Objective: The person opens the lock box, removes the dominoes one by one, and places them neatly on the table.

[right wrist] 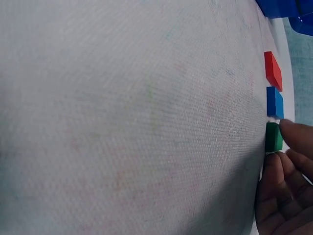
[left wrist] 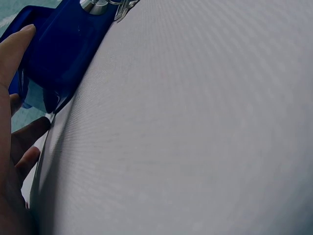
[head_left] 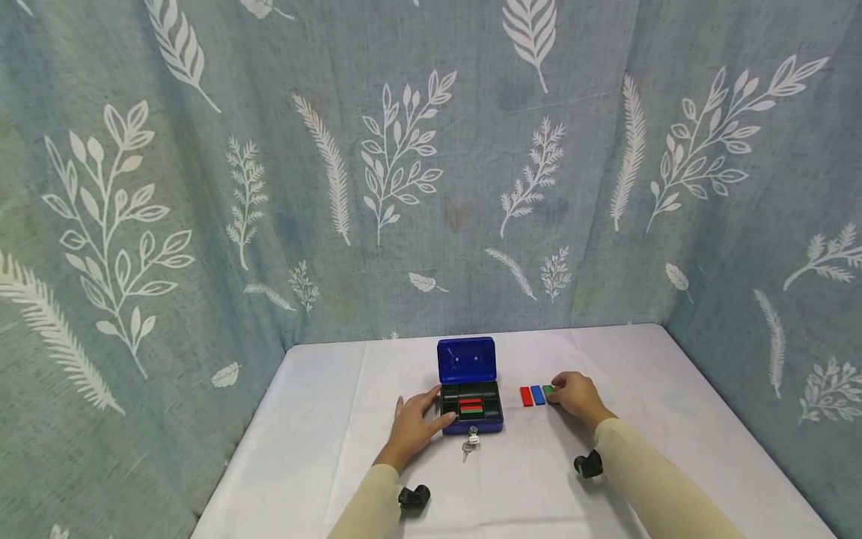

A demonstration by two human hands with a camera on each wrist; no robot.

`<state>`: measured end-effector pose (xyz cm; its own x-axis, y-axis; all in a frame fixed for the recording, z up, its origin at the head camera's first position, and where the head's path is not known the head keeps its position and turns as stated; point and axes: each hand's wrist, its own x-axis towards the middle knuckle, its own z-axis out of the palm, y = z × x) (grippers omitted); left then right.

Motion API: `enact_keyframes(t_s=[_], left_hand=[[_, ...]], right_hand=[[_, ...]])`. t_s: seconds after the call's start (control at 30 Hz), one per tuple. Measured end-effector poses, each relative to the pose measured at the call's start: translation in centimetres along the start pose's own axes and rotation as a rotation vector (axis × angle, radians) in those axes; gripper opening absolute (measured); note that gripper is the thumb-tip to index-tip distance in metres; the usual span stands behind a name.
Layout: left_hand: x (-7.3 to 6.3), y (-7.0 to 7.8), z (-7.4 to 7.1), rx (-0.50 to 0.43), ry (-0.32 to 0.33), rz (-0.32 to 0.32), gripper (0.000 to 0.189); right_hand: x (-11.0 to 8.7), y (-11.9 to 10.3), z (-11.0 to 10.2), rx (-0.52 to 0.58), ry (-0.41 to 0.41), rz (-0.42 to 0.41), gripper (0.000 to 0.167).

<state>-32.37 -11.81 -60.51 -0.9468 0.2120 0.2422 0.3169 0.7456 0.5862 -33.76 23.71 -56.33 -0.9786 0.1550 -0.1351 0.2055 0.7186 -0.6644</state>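
A blue metal cash box [head_left: 488, 427] stands on the table with its lid [head_left: 467, 361] raised. Its black inner tray holds red and green blocks in a middle compartment. My left hand [head_left: 412, 427] rests on the box's left side, thumb over the front left edge and fingers spread along the side. To the right of the box, a red block [head_left: 526, 397], a blue block [head_left: 537, 395] and a green block [right wrist: 272, 138] lie in a row. My right hand [head_left: 578, 395] pinches the green block, the one farthest right, between thumb and fingers at table level.
Keys [head_left: 468, 451] hang from the lock at the front of the box and reach the white tabletop [head_left: 323, 449]. A leaf-patterned curtain [head_left: 404, 187] closes in the table behind and at both sides. Each wrist carries a small black camera.
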Motion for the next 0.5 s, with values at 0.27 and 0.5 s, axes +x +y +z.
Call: enact_keyframes(t_s=[0.27, 0.5], left_hand=[[-0.2, 0.12, 0.04, -0.006, -0.007, -0.007, 0.082], [0.1, 0.16, 0.02, -0.005, -0.008, -0.019, 0.082]], right_hand=[[-0.34, 0.25, -0.09, 0.029, 0.0, 0.003, 0.035], [-0.44, 0.14, -0.57, 0.049, 0.002, -0.026, 0.035]])
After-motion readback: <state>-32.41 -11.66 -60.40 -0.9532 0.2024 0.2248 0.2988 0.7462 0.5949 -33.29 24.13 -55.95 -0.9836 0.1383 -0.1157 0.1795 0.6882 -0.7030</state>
